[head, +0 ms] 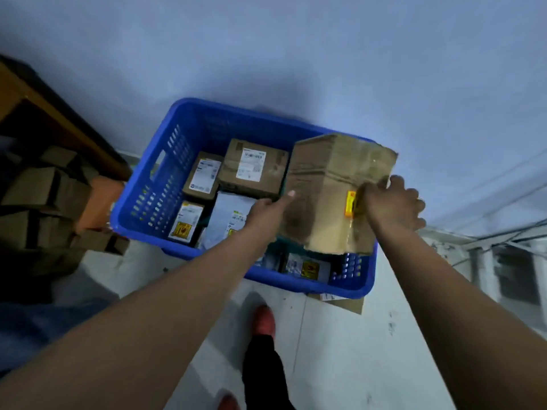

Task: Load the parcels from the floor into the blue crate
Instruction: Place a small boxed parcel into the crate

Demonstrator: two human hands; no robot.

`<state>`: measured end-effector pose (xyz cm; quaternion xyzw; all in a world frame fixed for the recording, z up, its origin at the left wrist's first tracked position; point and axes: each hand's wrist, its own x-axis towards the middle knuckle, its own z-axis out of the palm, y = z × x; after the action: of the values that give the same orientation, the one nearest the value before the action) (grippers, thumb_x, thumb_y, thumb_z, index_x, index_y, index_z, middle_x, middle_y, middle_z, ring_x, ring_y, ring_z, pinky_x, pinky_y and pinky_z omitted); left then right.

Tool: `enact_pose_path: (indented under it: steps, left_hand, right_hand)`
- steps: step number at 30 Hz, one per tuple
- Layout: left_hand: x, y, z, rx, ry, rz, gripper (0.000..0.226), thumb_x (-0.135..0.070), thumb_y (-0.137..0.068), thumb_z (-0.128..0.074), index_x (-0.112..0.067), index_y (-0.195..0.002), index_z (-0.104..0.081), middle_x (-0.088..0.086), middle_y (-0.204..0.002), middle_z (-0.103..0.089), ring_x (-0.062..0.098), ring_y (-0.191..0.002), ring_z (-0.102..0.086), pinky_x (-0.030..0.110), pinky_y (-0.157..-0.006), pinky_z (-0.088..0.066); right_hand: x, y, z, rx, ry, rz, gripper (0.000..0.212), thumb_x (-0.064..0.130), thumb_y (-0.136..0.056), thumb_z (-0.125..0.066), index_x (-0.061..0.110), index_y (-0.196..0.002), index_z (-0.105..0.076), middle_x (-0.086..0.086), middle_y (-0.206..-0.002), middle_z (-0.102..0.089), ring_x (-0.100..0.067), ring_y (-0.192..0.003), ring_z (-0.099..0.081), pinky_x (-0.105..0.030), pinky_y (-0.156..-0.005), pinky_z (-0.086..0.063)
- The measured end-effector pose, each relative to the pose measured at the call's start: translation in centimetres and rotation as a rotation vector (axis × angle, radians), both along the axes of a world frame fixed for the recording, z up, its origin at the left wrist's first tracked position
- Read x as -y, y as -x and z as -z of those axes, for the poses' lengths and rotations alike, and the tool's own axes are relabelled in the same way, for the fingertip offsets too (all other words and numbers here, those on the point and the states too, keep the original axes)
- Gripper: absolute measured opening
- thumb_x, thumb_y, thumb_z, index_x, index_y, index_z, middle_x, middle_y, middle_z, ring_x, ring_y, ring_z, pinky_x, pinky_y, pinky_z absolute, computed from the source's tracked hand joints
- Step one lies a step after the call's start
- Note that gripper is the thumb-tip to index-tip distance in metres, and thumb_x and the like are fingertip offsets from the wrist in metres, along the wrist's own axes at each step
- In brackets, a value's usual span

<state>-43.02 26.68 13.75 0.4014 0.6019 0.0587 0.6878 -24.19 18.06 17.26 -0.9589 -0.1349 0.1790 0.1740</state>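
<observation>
A blue crate (154, 199) stands on the pale floor against the wall. Inside lie several parcels: a brown box with a white label (251, 170), a smaller labelled box (202, 177) and a grey mailer bag (228, 217). A large worn cardboard box (328, 196) hangs tilted over the crate's right half. My left hand (268, 208) presses against its left face, thumb up. My right hand (390, 202) grips its right edge beside an orange sticker (350, 204).
A stack of brown cardboard boxes (44, 202) sits at the left under a wooden table (35, 108). A flat cardboard piece (346, 303) lies under the crate's near right corner. My red-shoed foot (263, 321) stands just before the crate. Cables (503, 235) run along the right.
</observation>
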Motion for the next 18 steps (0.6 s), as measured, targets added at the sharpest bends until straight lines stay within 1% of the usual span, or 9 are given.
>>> enact_pose_path:
  steps: [2, 5, 8, 10, 11, 13, 14, 16, 18]
  left_hand:
    - [-0.7, -1.4, 0.7, 0.054, 0.008, 0.062, 0.077, -0.061, -0.091, -0.061, -0.023, -0.153, -0.039, 0.002, -0.153, -0.047, 0.029, -0.13, -0.051, 0.049, -0.109, -0.046]
    - [-2.4, -3.7, 2.1, 0.115, 0.075, 0.024, 0.08, -0.067, -0.089, -0.056, -0.033, -0.157, -0.031, -0.001, -0.159, -0.039, 0.029, -0.142, -0.042, 0.054, -0.111, -0.042]
    - [-3.3, -4.3, 4.0, 0.06, 0.01, 0.098, 0.108, -0.084, -0.068, -0.054, -0.039, -0.159, -0.018, -0.003, -0.165, -0.027, 0.029, -0.149, -0.032, 0.056, -0.117, -0.034]
    - [-4.1, -4.2, 4.6, 0.086, 0.028, 0.082, 0.124, -0.093, -0.052, -0.053, -0.044, -0.158, -0.013, -0.003, -0.167, -0.024, 0.03, -0.149, -0.031, 0.06, -0.117, -0.031]
    - [-4.5, -4.1, 4.8, 0.09, 0.046, 0.061, 0.124, -0.095, -0.05, -0.052, -0.046, -0.158, -0.013, -0.003, -0.166, -0.026, 0.03, -0.148, -0.033, 0.061, -0.116, -0.032]
    - [-5.4, -3.6, 4.8, 0.109, 0.099, 0.015, 0.11, -0.092, -0.062, -0.045, -0.045, -0.158, -0.018, -0.002, -0.162, -0.035, 0.03, -0.143, -0.04, 0.061, -0.113, -0.037]
    - [-6.0, -3.3, 4.9, 0.097, 0.147, -0.011, 0.102, -0.092, -0.069, -0.04, -0.041, -0.157, -0.027, 0.0, -0.157, -0.043, 0.031, -0.139, -0.045, 0.06, -0.11, -0.04]
    - [-7.5, -2.2, 5.0, 0.075, 0.232, 0.003, 0.094, -0.093, -0.076, -0.034, -0.032, -0.145, -0.053, 0.005, -0.142, -0.059, 0.034, -0.127, -0.056, 0.06, -0.105, -0.047]
    - [-9.1, -0.8, 5.1, 0.104, 0.27, 0.025, 0.086, -0.09, -0.082, -0.032, -0.028, -0.128, -0.069, 0.008, -0.133, -0.067, 0.037, -0.118, -0.064, 0.061, -0.099, -0.052]
  right_hand:
    - [0.7, -0.6, 3.5, -0.193, -0.053, -0.09, 0.056, 0.051, -0.092, -0.043, 0.026, -0.142, -0.043, -0.017, -0.139, -0.053, -0.04, -0.13, -0.045, -0.05, -0.106, -0.035]
    - [-0.5, -0.6, 6.7, -0.252, -0.166, -0.092, 0.057, 0.068, -0.089, -0.036, 0.036, -0.136, -0.045, -0.004, -0.131, -0.061, -0.036, -0.122, -0.054, -0.054, -0.105, -0.036]
    - [-1.2, -0.1, 7.6, -0.162, -0.19, -0.028, 0.046, 0.063, -0.093, -0.039, 0.03, -0.123, -0.051, 0.0, -0.115, -0.063, -0.032, -0.109, -0.058, -0.052, -0.1, -0.037]
    - [-2.0, 0.2, 7.5, -0.139, -0.263, 0.019, 0.04, 0.055, -0.094, -0.045, 0.025, -0.119, -0.055, 0.003, -0.105, -0.061, -0.029, -0.104, -0.059, -0.044, -0.092, -0.042]
    - [-2.5, 0.5, 7.4, -0.138, -0.308, 0.041, 0.038, 0.05, -0.094, -0.049, 0.023, -0.119, -0.057, 0.004, -0.103, -0.061, -0.027, -0.102, -0.06, -0.038, -0.085, -0.042]
    - [-3.1, 1.2, 6.8, -0.126, -0.442, 0.095, 0.034, 0.039, -0.094, -0.052, 0.02, -0.122, -0.061, 0.005, -0.102, -0.064, -0.02, -0.098, -0.061, -0.029, -0.077, -0.041]
    - [-3.5, 1.6, 6.3, -0.113, -0.546, 0.125, 0.033, 0.035, -0.095, -0.052, 0.019, -0.121, -0.062, 0.007, -0.1, -0.065, -0.014, -0.094, -0.061, -0.024, -0.073, -0.042]
    - [-4.5, 2.5, 4.7, -0.131, -0.768, 0.124, 0.031, 0.031, -0.095, -0.051, 0.016, -0.118, -0.065, 0.013, -0.096, -0.066, 0.0, -0.087, -0.06, -0.013, -0.067, -0.043]
    - [-5.8, 3.4, 3.8, -0.197, -0.848, -0.021, 0.033, 0.032, -0.095, -0.051, 0.019, -0.124, -0.064, 0.016, -0.103, -0.067, 0.002, -0.093, -0.063, -0.018, -0.075, -0.049]
